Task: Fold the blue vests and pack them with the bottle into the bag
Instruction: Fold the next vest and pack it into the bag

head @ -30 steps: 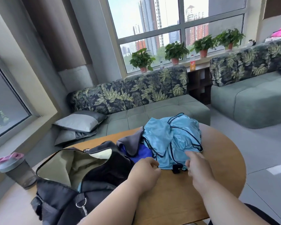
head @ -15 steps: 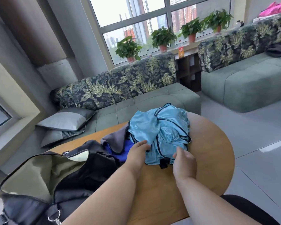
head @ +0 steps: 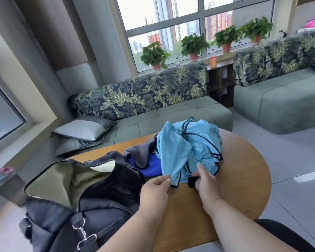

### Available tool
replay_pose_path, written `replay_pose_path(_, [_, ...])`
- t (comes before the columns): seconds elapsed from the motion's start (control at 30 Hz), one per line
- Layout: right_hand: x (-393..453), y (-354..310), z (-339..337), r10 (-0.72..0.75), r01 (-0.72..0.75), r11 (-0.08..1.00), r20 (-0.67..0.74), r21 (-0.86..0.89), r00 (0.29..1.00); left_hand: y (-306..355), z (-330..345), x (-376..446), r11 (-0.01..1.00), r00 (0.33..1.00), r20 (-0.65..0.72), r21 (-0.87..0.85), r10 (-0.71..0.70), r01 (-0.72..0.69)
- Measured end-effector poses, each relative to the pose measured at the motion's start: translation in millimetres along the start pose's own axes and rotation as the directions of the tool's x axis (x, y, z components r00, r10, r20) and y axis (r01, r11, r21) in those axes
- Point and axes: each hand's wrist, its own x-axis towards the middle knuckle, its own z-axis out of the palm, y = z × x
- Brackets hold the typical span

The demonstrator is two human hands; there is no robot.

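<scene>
Bottle: grey shaker bottle with a pink lid, at the far left edge beside the table, blurred.
Bag: black duffel bag with olive lining, unzipped and gaping on the round wooden table, just left of the clothes.
Dark clothes: grey and royal-blue garments, lying between bag and vests.
Left hand: left hand pinches the near hem of the vests.
Vests: crumpled light-blue vests with dark trim, heaped mid-table.
Right hand: right hand grips the same hem, fingers curled into the cloth.
</scene>
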Motion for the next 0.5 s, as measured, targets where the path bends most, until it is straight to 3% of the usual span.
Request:
replay_pose_path(0.27, [-22, -3, 12, 0.046, -0.021, 0.996, 0.318, -0.083, 0.947, -19, -48, -51, 0.999, 0.999, 0.031, 0.036, -0.042, 0.041])
replay_pose_path(0.5, [-46, 3, 17, 0.107, -0.081, 0.993, 0.380, -0.085, 0.919, -21, -62, -75, 0.991, 0.989, 0.070, 0.018, -0.132, 0.131])
